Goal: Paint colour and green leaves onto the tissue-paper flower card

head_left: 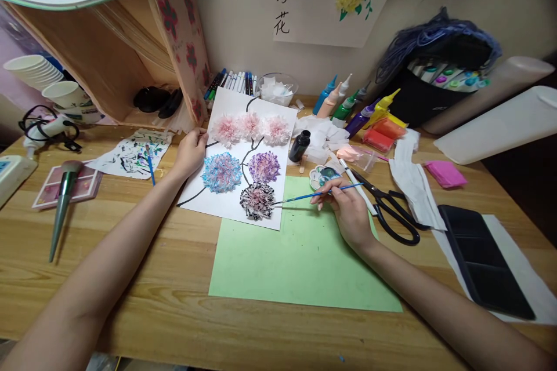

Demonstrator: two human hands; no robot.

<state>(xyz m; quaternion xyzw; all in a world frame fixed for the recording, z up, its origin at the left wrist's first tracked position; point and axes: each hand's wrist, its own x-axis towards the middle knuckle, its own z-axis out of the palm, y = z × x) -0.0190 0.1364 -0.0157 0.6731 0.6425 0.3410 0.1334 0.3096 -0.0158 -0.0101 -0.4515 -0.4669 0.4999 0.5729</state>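
Note:
My left hand [191, 153] pinches the left edge of a white sheet [221, 213] that bears several fluffy paper flowers and black painted stems. In my right hand [348, 211] is a thin blue paintbrush [304, 195], its tip at the right edge of the black-and-pink flower [257, 201]. Above that flower are a blue one [221, 173] and a purple one [263, 167], with pink ones along the top. Part of the sheet overlaps a green paper [300, 266]. An open black bottle [300, 146] stands just right of the sheet.
Right of the sheet lie a small paint palette [322, 176], black scissors [394, 214], tissues [409, 179] and a black tray [485, 261]. Paint bottles [343, 103] stand behind. On the left are a makeup brush [65, 203], a stained cloth [134, 153] and an open box [189, 52].

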